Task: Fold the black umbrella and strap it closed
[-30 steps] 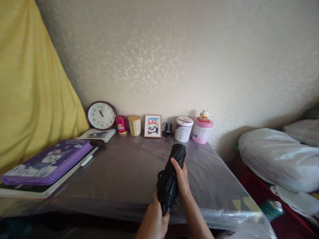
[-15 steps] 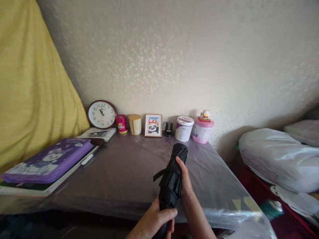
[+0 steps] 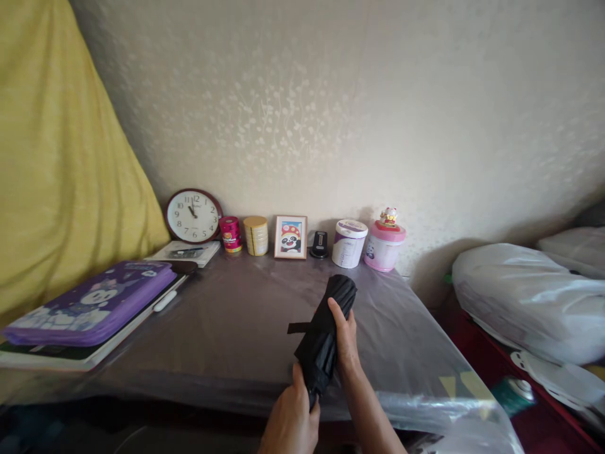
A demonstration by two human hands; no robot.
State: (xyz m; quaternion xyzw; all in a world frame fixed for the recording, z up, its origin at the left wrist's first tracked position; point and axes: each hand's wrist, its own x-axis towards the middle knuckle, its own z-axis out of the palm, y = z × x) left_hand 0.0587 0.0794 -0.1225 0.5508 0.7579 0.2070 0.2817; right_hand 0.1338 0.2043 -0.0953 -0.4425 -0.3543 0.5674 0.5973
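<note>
"Umbrella of black folded cloth (image 3: 322,347) is in your hands, yes? Where exactly?"

"Yes, I hold it before the grey table with shiny plastic cover (image 3: 236,315), near six o'clock of my view. Its top leans towards one o'clock."

"And how are your hands?"

"My left hand (image 3: 293,413) is closed around the lower end. My right hand (image 3: 346,340) is curled around the upper part, with the thumb along the cloth; its other fingers are partly hidden. One loose flat black strap (image 3: 297,328) points to nine o'clock."

"What is around?"

"From the umbrella, one light wooden frame with a panda picture (image 3: 290,237) stands at eleven o'clock, one round brown-rimmed clock (image 3: 193,215) at ten, and one purple soft case (image 3: 94,306) lies near nine."
</note>
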